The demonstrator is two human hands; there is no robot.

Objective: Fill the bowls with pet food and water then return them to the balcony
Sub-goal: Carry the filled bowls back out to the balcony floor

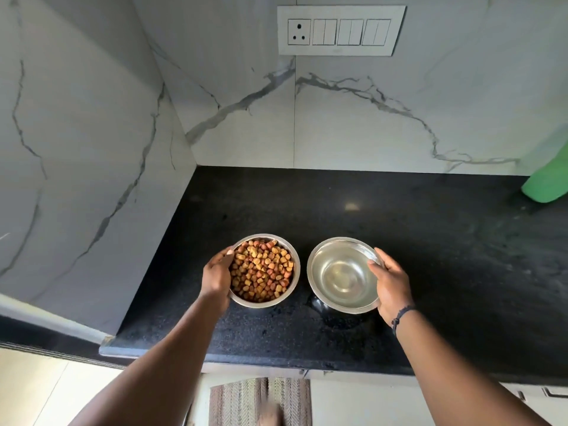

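Note:
Two steel bowls stand side by side on the black counter (430, 241). The left bowl (293, 282) is heaped with brown and orange pet food (261, 270). The right bowl (316, 262) holds clear water (341, 278). My left hand (216, 276) grips the left rim of the food bowl, thumb over the edge. My right hand (392, 282) grips the right rim of the water bowl, thumb inside the rim. Whether either bowl is lifted off the counter, I cannot tell.
A green plastic container (547, 176) stands at the counter's far right edge. White marble walls close off the back and left, with a switch panel (341, 30) above. A striped mat (261, 401) lies on the floor below the counter's front edge.

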